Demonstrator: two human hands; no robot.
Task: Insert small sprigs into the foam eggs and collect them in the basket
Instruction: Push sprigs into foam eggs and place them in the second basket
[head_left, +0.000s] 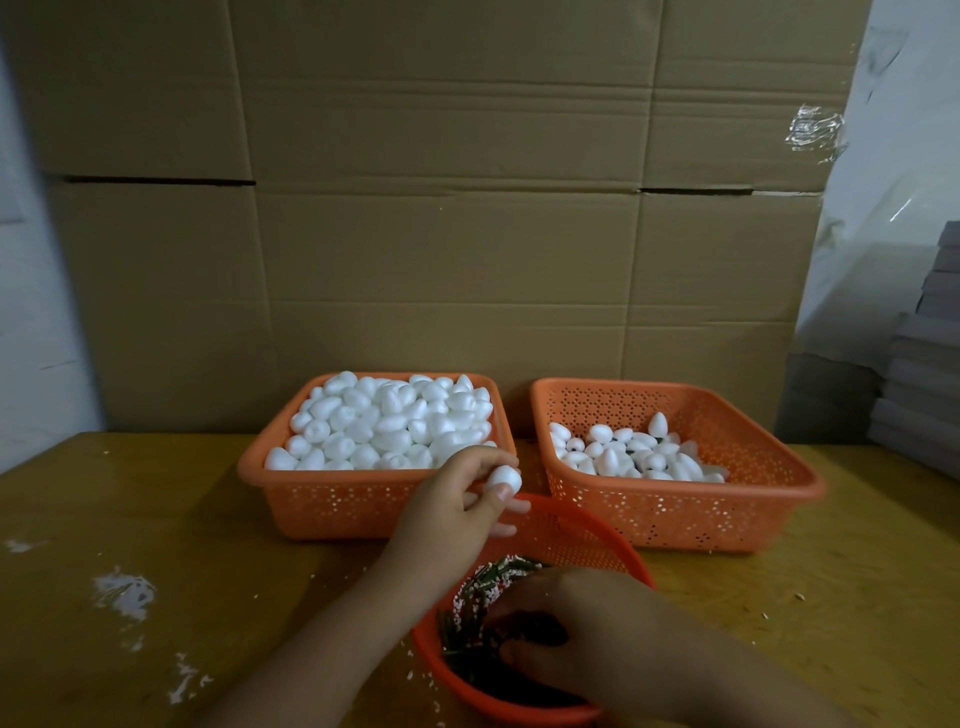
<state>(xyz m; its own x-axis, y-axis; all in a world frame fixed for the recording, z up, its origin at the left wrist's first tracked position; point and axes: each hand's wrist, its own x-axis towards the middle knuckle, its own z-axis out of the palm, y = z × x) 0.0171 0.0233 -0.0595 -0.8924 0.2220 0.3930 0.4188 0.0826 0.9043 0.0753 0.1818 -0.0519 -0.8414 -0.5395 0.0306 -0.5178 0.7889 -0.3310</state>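
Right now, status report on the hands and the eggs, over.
Left hand pinching one foam egg. Right hand down in round sprig basket, grip hidden. Right-side basket partly filled. Nothing in the way.
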